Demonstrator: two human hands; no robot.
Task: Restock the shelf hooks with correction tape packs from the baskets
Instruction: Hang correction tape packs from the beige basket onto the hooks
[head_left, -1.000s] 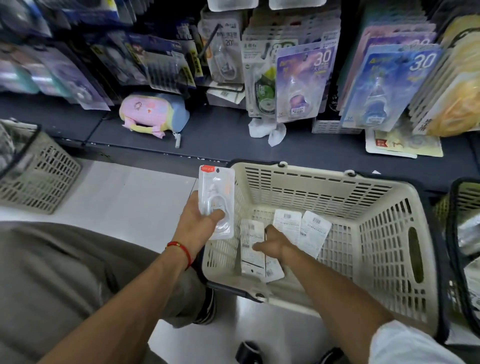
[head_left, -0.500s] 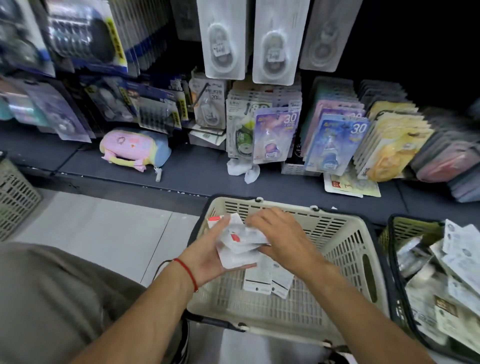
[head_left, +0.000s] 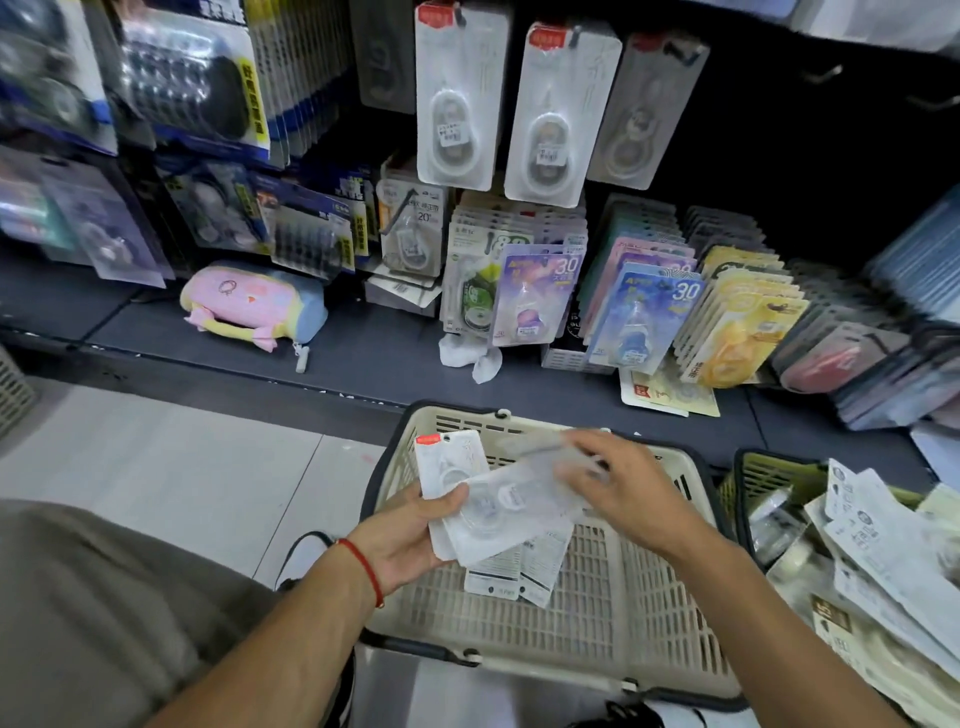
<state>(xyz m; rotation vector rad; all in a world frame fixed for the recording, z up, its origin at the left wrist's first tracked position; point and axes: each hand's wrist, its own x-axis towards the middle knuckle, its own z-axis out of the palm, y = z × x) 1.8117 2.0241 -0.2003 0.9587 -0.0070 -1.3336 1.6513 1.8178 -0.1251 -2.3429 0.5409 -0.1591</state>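
Observation:
My left hand (head_left: 410, 535) grips a small stack of white correction tape packs (head_left: 493, 499) over the beige basket (head_left: 649, 613). My right hand (head_left: 618, 483) pinches the upper right edge of the top pack, which is blurred there. Two more packs (head_left: 519, 577) lie face down on the basket floor. On the shelf hooks above hang matching white packs (head_left: 457, 98), with a second row (head_left: 556, 114) beside them and a greyer one (head_left: 644, 109) to the right.
A second basket (head_left: 763, 478) at the right is heaped with white packs (head_left: 883, 561). The dark shelf (head_left: 374, 358) holds coloured tape packs (head_left: 639, 312), a pink pouch (head_left: 249, 306) and crumpled paper. Bare hooks (head_left: 826, 73) stick out at upper right. Another basket's corner (head_left: 13, 389) shows at left.
The view has tilted up and the hanging white packs are now in full sight. Both hands rose slightly with the packs; my right hand slid to the top pack's right edge.

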